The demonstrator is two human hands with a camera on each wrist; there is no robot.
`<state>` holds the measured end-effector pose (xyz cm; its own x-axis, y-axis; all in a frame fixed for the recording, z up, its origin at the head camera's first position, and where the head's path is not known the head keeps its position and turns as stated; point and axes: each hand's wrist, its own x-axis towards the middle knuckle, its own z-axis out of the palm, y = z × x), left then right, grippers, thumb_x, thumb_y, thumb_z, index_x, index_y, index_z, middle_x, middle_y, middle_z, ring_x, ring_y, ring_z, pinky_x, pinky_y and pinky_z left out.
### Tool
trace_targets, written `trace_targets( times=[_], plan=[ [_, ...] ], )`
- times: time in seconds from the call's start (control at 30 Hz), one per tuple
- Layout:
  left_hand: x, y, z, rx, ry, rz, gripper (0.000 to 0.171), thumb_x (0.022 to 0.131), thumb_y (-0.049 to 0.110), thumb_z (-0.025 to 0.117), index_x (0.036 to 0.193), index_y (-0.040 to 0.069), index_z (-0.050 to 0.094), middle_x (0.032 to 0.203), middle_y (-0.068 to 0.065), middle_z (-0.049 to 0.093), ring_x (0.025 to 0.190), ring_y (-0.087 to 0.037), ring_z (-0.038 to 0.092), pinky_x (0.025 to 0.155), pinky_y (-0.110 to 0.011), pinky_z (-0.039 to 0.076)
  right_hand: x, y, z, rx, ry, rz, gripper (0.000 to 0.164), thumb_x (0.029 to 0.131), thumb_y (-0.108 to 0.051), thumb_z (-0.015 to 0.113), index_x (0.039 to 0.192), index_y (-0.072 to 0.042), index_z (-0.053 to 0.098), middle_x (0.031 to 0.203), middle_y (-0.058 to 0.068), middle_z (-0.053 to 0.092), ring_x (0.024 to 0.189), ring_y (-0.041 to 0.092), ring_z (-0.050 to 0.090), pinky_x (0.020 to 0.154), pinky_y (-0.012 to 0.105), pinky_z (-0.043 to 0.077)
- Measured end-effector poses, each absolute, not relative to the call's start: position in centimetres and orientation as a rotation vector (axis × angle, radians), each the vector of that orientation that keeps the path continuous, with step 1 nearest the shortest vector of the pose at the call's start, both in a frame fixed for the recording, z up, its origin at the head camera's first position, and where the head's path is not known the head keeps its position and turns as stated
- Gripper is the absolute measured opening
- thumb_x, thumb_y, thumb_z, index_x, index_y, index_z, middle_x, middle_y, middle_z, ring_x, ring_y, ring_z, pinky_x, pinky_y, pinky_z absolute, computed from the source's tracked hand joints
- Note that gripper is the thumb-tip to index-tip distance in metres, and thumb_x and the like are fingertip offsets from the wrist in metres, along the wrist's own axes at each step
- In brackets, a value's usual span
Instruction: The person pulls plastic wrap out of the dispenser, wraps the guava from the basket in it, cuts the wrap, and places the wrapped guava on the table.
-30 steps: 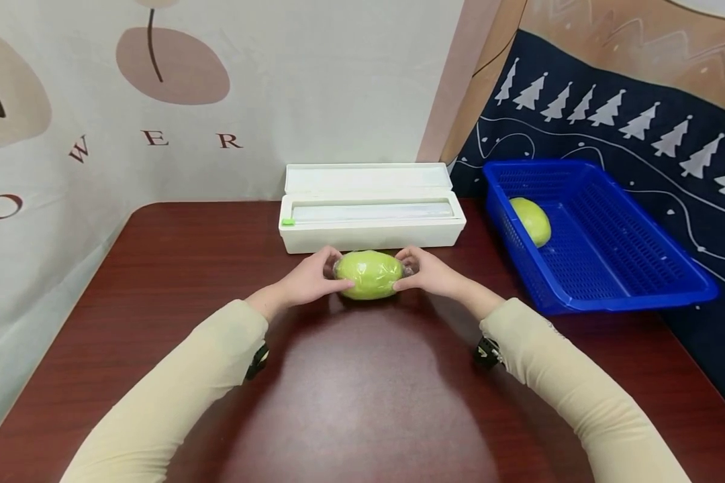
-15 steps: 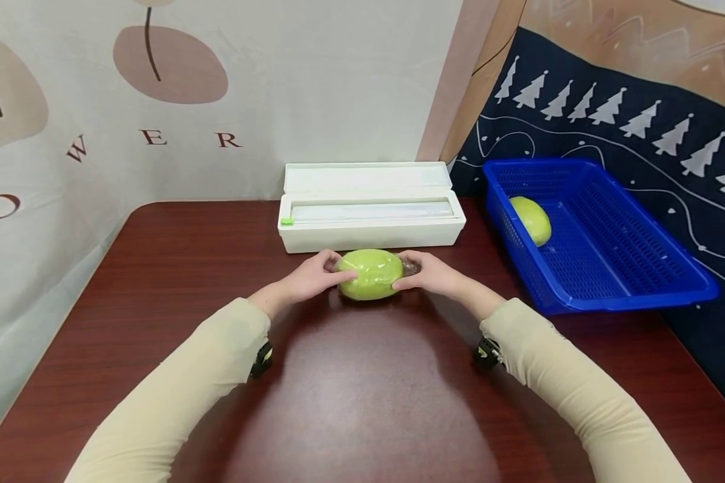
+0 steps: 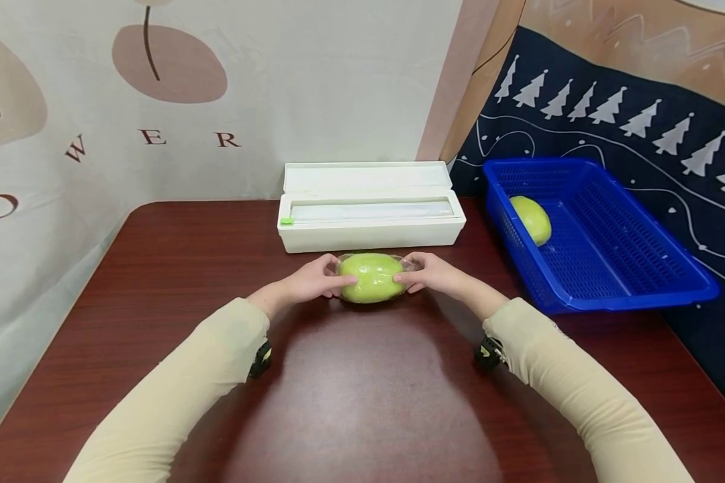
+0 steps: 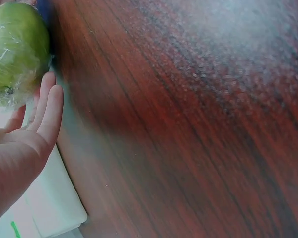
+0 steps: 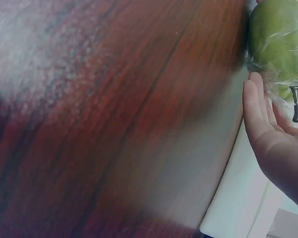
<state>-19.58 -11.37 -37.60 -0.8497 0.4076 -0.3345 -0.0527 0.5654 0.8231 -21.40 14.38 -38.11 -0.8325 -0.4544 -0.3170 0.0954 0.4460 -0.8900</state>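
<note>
A green pear (image 3: 371, 278) wrapped in clear plastic film lies sideways between both hands, close over the table in the head view. My left hand (image 3: 313, 278) holds its left end, thumb across the front and fingers behind. At the other end, my right hand (image 3: 435, 274) grips it the same way, with loose film (image 3: 409, 263) gathered by the fingers. A thin dark stem (image 5: 295, 105) shows under the film in the right wrist view. The left wrist view has the pear's opposite end (image 4: 12, 82) with crinkled film above the left fingers (image 4: 52, 106).
Just behind the hands stands a white film dispenser box (image 3: 371, 236), lid (image 3: 368, 177) raised, with a green slider (image 3: 286, 221) at its left. To the right sits a blue plastic basket (image 3: 634, 302) holding another green fruit (image 3: 532, 220). A wall hanging borders the brown table's (image 3: 362, 402) back.
The pear has shifted slightly toward the person. Both hands keep their hold while the right thumb moves up the pear's end, and the film at the ends changes shape.
</note>
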Motion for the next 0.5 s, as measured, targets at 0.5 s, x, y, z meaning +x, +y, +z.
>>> trace_targets(
  times=[0.5],
  plan=[
    [-19.98,-11.40,-37.62,0.336,2.190,1.077,0.061,0.097,0.048,0.031,0.103,-0.005,0.059,0.089,-0.018,0.070,0.077,-0.019,0.067,0.070,-0.032,0.056,-21.41,14.02,-38.00,-0.101,2.134,-1.492,0.050,0.095,-0.026,0.050,0.129,0.009,0.041,0.081,0.009,0.058,0.059,0.013,0.061,0.059,0.028,0.056]
  ],
)
